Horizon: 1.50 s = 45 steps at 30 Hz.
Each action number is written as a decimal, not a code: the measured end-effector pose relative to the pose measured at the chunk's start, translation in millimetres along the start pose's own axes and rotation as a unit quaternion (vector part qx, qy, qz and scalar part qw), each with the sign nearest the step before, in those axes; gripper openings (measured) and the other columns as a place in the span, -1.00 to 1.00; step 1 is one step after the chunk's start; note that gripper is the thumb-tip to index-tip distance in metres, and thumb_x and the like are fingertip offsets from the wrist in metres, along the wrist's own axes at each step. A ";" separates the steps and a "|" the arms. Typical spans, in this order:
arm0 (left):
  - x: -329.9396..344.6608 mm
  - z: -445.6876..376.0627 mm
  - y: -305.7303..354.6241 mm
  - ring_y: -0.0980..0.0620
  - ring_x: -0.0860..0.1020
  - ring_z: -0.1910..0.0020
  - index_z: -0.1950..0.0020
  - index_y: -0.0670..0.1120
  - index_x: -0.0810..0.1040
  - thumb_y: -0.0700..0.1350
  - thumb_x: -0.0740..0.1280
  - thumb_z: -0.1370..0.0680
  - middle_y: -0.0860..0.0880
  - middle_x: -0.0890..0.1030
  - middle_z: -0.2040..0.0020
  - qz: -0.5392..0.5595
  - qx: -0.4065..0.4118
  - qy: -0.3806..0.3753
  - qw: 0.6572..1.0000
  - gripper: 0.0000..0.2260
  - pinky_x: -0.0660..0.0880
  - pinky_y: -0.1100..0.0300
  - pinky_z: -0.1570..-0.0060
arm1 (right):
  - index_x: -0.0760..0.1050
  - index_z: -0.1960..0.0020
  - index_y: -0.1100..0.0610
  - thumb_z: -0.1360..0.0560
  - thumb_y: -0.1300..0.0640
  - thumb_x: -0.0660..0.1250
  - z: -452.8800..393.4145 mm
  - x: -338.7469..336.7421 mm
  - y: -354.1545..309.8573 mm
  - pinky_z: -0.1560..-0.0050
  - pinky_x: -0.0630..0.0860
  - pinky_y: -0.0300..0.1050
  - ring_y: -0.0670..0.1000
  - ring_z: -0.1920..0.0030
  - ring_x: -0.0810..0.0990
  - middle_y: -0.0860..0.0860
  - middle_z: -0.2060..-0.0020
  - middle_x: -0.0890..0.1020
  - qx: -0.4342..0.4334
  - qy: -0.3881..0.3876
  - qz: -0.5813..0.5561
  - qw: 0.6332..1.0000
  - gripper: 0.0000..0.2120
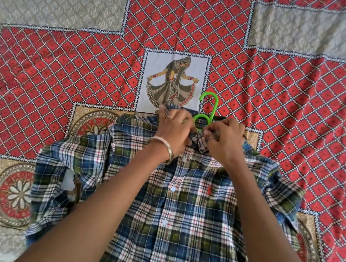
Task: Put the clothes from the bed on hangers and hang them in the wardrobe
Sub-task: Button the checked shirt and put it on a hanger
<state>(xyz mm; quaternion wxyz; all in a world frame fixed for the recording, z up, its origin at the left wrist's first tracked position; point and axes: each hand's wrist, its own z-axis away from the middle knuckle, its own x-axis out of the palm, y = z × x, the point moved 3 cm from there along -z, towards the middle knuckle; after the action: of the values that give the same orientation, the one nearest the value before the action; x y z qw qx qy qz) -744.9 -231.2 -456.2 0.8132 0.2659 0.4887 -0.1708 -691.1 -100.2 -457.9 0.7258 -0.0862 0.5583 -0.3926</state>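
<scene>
A blue, green and white plaid shirt (182,211) lies front up on the bed, buttoned down its middle. A bright green plastic hanger (208,110) sticks out of its collar, with only the hook and a ring showing; the rest is hidden inside the shirt. My left hand (174,128), with a metal bangle on the wrist, pinches the left side of the collar. My right hand (224,138) pinches the collar's right side by the top button. Both hands meet just below the hanger's ring.
The bed is covered by a red diamond-patterned bedspread (76,72) with beige panels and a printed dancer picture (173,79) beyond the collar. The shirt's sleeves spread to both sides. No wardrobe or other clothes are in view.
</scene>
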 end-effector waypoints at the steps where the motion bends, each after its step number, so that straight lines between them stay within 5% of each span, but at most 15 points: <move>1: 1.0 4.2 -10.8 -0.10 0.32 -0.34 -0.28 -0.03 0.46 -0.01 0.43 -0.44 -0.04 0.41 -0.31 0.074 -0.027 0.060 0.995 -0.57 0.06 -0.27 -0.41 | 0.58 -0.15 0.14 -0.52 0.20 0.31 -4.8 -7.8 -2.1 -0.27 0.27 0.17 0.17 -0.23 0.26 0.16 -0.19 0.42 0.009 0.044 -0.016 0.999 -0.78; 4: -2.7 23.1 -58.0 -0.15 0.39 -0.30 -0.33 -0.11 0.44 0.26 0.33 -0.41 -0.13 0.47 -0.30 0.204 -0.142 0.192 0.949 -0.38 0.22 -0.22 -0.32 | 0.40 -0.35 0.21 -0.52 0.18 0.37 -24.9 -20.5 -11.0 -0.31 0.33 0.15 0.19 -0.31 0.34 0.17 -0.25 0.47 0.037 0.120 -0.045 0.991 -0.57; 7: 7.2 44.4 -107.2 -0.19 0.21 -0.45 -0.49 0.01 0.20 0.24 0.37 -0.42 -0.12 0.26 -0.46 0.081 -0.292 0.062 0.951 -0.27 -0.04 -0.36 -0.37 | 0.26 -0.41 0.24 -0.47 0.06 0.45 -47.6 -12.9 -18.7 -0.13 0.51 0.12 0.15 -0.10 0.54 0.12 -0.04 0.57 0.133 0.032 -0.101 0.985 -0.36; 9: 15.3 60.6 -130.2 -0.25 0.19 -0.46 -0.53 0.10 0.02 0.22 0.41 -0.40 -0.15 0.18 -0.50 0.070 -0.308 -0.019 0.948 -0.16 0.03 -0.35 -0.38 | 0.41 -0.27 0.23 -0.44 0.09 0.48 -55.0 -7.2 -19.5 0.01 0.56 0.04 0.09 0.06 0.58 0.08 0.06 0.58 0.176 0.009 -0.129 0.976 -0.51; 15: 7.9 89.2 -160.3 -0.26 0.45 -0.27 -0.55 0.12 0.01 -0.17 0.46 -0.45 -0.21 0.37 -0.40 0.125 -0.296 -0.007 0.947 -0.17 0.43 -0.12 -0.21 | 0.64 -0.03 0.19 -0.49 0.15 0.42 -62.8 -22.8 -4.7 0.31 0.48 -0.21 -0.01 0.29 0.55 0.05 0.23 0.64 0.164 0.074 -0.186 0.966 -0.84; 19: 2.7 110.4 -189.8 -0.24 0.54 -0.14 -0.47 -0.01 0.20 -0.07 0.47 -0.45 -0.18 0.54 -0.24 0.003 -0.339 -0.068 0.938 -0.33 0.53 -0.08 -0.06 | 0.59 0.02 0.14 -0.47 0.16 0.43 -52.3 -47.0 -6.6 0.14 0.60 0.03 0.06 0.17 0.64 0.06 0.18 0.67 0.120 0.126 -0.193 0.966 -0.89; 22: 3.5 112.0 -183.5 -0.27 0.25 -0.42 -0.51 -0.05 0.05 0.12 0.48 -0.39 -0.17 0.26 -0.48 -0.052 -0.396 -0.168 0.901 -0.13 0.34 -0.21 -0.29 | 0.50 0.00 0.13 -0.53 0.20 0.37 -33.5 -57.3 -22.4 0.17 0.56 -0.12 -0.02 0.18 0.62 -0.02 0.21 0.64 0.068 0.099 -0.219 0.968 -0.93; 26: -44.7 90.4 -144.5 -0.10 0.11 -0.52 -0.54 0.15 -0.12 0.45 0.29 -0.29 -0.02 0.11 -0.55 0.179 -0.261 -0.084 0.945 -0.02 0.12 -0.23 -0.43 | 0.46 0.03 0.15 -0.55 0.34 0.29 -0.5 -79.5 -46.9 0.29 0.51 -0.37 -0.12 0.17 0.64 -0.06 0.21 0.63 0.000 0.055 -0.248 0.967 -0.89; 29: -97.1 78.9 -105.0 -0.04 0.36 -0.37 -0.43 0.17 0.32 0.41 0.17 -0.41 0.07 0.39 -0.41 0.245 -0.195 -0.072 0.947 -0.36 0.24 -0.11 -0.38 | 0.47 0.05 0.12 -0.53 0.35 0.32 22.2 -98.6 -65.6 0.18 0.57 -0.23 -0.10 0.13 0.66 0.00 0.17 0.66 -0.034 0.046 -0.253 0.966 -0.85; 31: -116.8 79.4 -79.2 0.01 0.52 0.09 -0.18 -0.04 0.57 0.32 0.20 -0.45 -0.02 0.58 -0.02 0.245 -0.164 -0.138 0.945 -0.47 0.47 0.17 0.06 | 0.49 0.02 0.15 -0.51 0.31 0.37 35.4 -112.5 -78.4 0.23 0.53 -0.35 -0.21 0.20 0.65 -0.02 0.19 0.66 -0.054 0.055 -0.257 0.963 -0.89; 34: -153.1 99.9 -51.6 0.16 0.39 0.40 -0.05 -0.11 0.65 0.05 0.40 -0.46 0.00 0.60 0.24 0.279 -0.149 -0.045 0.948 -0.72 0.29 0.41 0.47 | 0.51 0.01 0.19 -0.48 0.31 0.40 64.7 -145.8 -100.6 0.34 0.41 -0.51 -0.38 0.33 0.56 -0.11 0.24 0.62 -0.068 0.080 -0.260 0.960 -0.87; 37: -196.4 138.5 -29.9 0.16 0.51 0.27 -0.08 -0.16 0.66 -0.14 0.47 -0.42 -0.08 0.68 0.08 0.290 -0.100 0.160 0.938 -0.75 0.36 0.53 0.33 | 0.52 0.06 0.11 -0.45 0.27 0.44 94.9 -191.8 -129.7 0.26 0.47 -0.27 -0.29 0.29 0.58 -0.12 0.26 0.64 -0.092 0.112 -0.237 0.961 -0.86; 39: -223.5 166.8 -15.8 0.01 0.61 0.17 -0.04 -0.18 0.66 -0.21 0.47 -0.41 -0.11 0.68 0.09 0.263 -0.059 0.229 0.935 -0.79 0.51 0.32 0.13 | 0.50 0.11 0.03 -0.46 0.20 0.46 114.7 -222.5 -151.8 0.24 0.49 -0.20 -0.17 0.26 0.60 -0.12 0.29 0.63 -0.116 0.125 -0.197 0.966 -0.85; 42: -265.3 202.0 -4.3 -0.09 0.63 0.14 -0.11 -0.20 0.63 -0.30 0.46 -0.41 -0.16 0.69 0.07 0.184 0.008 0.283 0.941 -0.72 0.52 0.10 0.01 | 0.51 0.11 0.04 -0.45 0.29 0.43 147.7 -267.4 -182.1 0.19 0.53 -0.24 -0.24 0.28 0.59 -0.10 0.28 0.66 -0.135 0.188 -0.214 0.949 -0.81; 45: -313.9 232.1 0.8 -0.12 0.58 0.00 -0.41 0.06 0.32 -0.17 0.43 -0.47 -0.14 0.63 -0.09 0.100 -0.021 0.218 0.971 -0.45 0.49 0.11 -0.04 | 0.55 0.09 0.06 -0.43 0.40 0.37 186.7 -304.8 -212.2 0.19 0.56 -0.12 -0.11 0.23 0.62 0.01 0.23 0.69 -0.144 0.252 -0.224 0.930 -0.75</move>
<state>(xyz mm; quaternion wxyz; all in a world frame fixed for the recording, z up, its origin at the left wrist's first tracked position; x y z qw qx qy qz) -726.7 -364.0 -89.5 0.7057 0.3270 0.6283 -0.0168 -648.5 -99.2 -44.5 0.4343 -0.2113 0.7392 -0.4695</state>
